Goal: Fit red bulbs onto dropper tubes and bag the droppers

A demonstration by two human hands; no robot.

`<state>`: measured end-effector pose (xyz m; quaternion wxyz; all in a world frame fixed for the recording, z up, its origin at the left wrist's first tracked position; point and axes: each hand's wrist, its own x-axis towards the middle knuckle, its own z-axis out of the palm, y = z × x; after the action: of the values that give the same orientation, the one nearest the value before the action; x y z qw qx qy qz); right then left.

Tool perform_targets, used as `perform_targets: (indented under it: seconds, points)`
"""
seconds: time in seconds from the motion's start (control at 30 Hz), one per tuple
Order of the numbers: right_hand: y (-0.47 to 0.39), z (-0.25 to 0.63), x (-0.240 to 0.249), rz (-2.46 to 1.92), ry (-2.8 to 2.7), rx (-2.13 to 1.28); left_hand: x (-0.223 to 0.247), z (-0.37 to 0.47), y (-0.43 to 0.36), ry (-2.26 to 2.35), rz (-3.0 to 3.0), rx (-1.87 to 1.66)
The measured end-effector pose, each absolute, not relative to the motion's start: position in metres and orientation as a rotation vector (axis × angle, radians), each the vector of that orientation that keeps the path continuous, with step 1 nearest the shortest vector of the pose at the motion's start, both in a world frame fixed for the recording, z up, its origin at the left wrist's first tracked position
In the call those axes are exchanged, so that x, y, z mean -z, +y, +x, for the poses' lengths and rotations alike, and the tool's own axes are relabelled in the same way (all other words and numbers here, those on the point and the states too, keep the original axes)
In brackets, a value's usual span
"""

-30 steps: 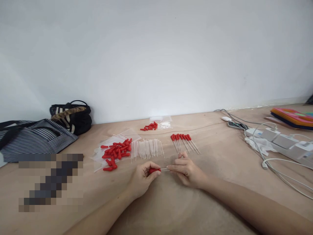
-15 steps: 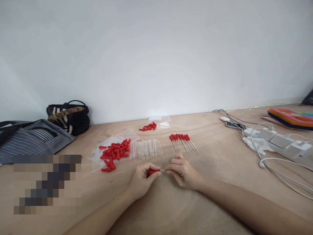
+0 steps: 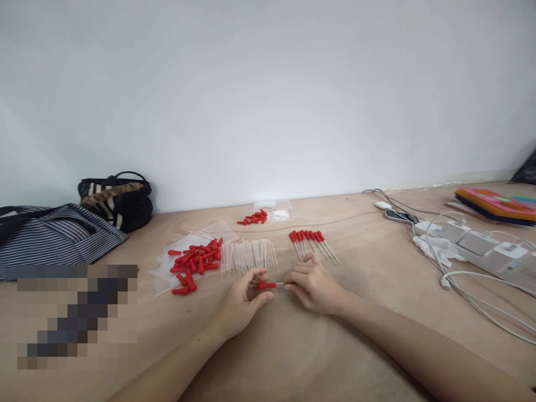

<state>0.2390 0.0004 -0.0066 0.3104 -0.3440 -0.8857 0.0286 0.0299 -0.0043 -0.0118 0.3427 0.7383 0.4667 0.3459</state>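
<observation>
Dropper bulb (image 3: 266,286) sits within the spread left hand (image 3: 239,300); the right hand (image 3: 315,286) pinches its thin tube (image 3: 280,285) (best gripped near the bulb, held straight).

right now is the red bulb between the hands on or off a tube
On: the thin tube leads out of the red bulb to the right hand, which pinches it.
</observation>
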Motion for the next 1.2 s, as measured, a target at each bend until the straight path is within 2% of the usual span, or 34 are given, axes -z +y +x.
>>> perform_targets:
  seconds: [0.23,0.33,0.8,0.97,1.07,1.2]
  points:
    - [0.043,0.302,0.005,-1.909,-1.629,-0.003,-0.014,-0.016,0.017,1.688,2.431,-0.92]
    - [0.058,0.322,0.014,-2.084,-1.54,-0.05,-0.02,-0.037,0.027,1.839,2.542,-0.818]
    - [0.06,0.323,0.02,-2.147,-1.633,-0.125,-0.034,-0.071,0.033,1.941,2.456,-0.335]
    - [0.053,0.307,0.01,-2.077,-1.695,-0.036,-0.028,-0.071,0.038,1.877,2.566,-0.479]
    - [0.049,0.279,0.004,-1.832,-1.876,-0.141,-0.022,-0.065,0.041,1.903,2.627,-0.486]
    - [0.055,0.228,0.001,-1.737,-1.982,-0.261,-0.016,-0.059,0.043,1.904,2.651,-0.454]
